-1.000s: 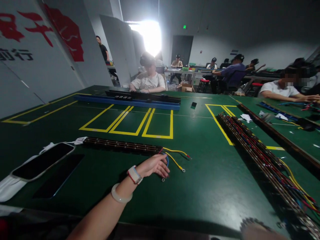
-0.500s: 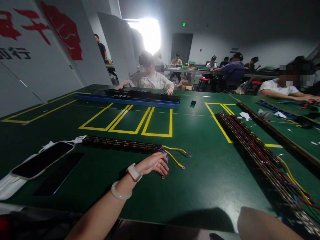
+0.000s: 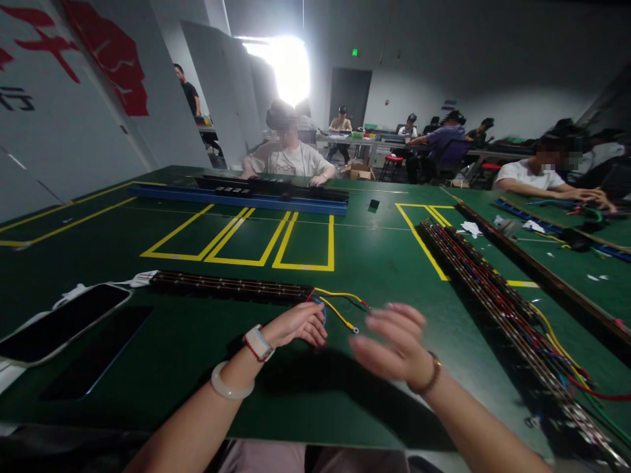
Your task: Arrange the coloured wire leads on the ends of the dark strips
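Note:
A long dark strip [image 3: 227, 286] with thin metal rods along it lies crosswise in front of me. Two yellow wires [image 3: 338, 313] come out of its right end, one tipped with a ring terminal [image 3: 355, 330]. At that same end, my left hand [image 3: 300, 324] has its fingers curled round a blue wire [image 3: 324, 313], most of which the hand hides. My right hand [image 3: 397, 341] is in the air just right of the yellow wires, blurred by motion, its fingers apart and holding nothing.
To the left lie a phone-like device [image 3: 64, 323] on white cloth and a dark flat panel [image 3: 98, 355]. A bundle of rods and coloured wires [image 3: 486, 302] stretches along the right. Across the green table [image 3: 236, 381], a person [image 3: 290, 157] sits behind a blue rail [image 3: 236, 200].
My right hand has come in from the lower right to near the yellow wires. My left hand stays at the strip's end. The view has shifted slightly to the right.

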